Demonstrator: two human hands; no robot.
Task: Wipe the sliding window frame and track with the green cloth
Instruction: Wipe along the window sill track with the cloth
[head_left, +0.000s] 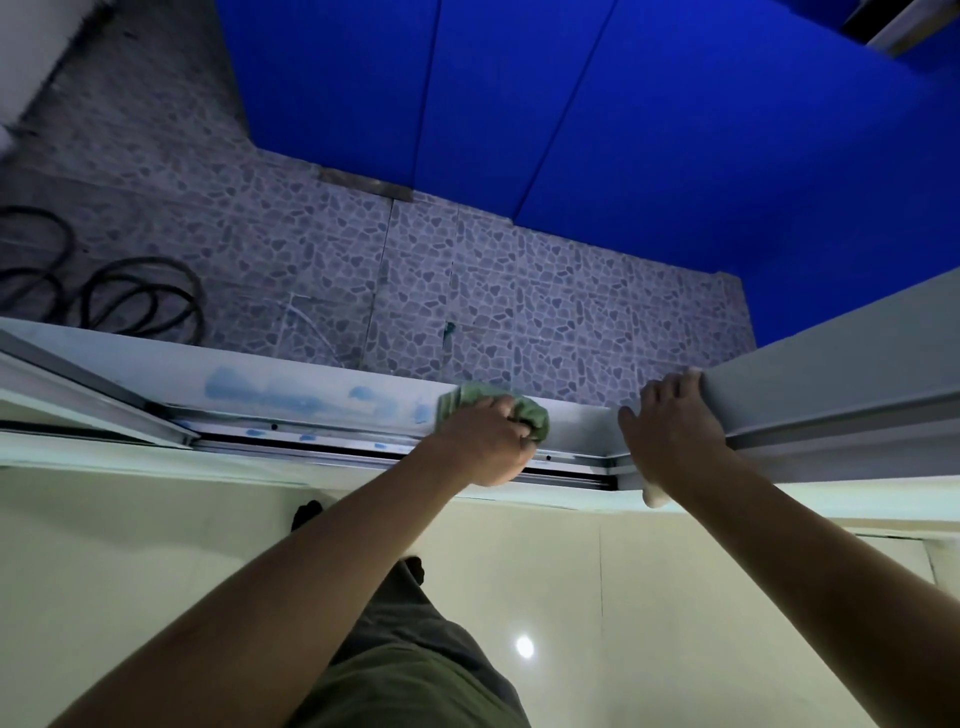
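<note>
The green cloth (524, 413) is bunched in my left hand (485, 441), which presses it onto the pale window sill (311, 387) just above the metal sliding track (311, 441). Blue smears mark the sill left of the cloth. My right hand (670, 421) grips the edge of the grey window frame (831, 384) that runs up to the right; its fingers wrap over the frame's top edge. A sliding panel's end (104, 400) sits in the track at the far left.
Beyond the sill lies a pebble-pattern tiled floor (467, 270) with a coiled black hose (130, 296) at the left and a blue wall (571, 104) behind. Below me is a glossy cream floor (675, 623) and my trouser leg (405, 649).
</note>
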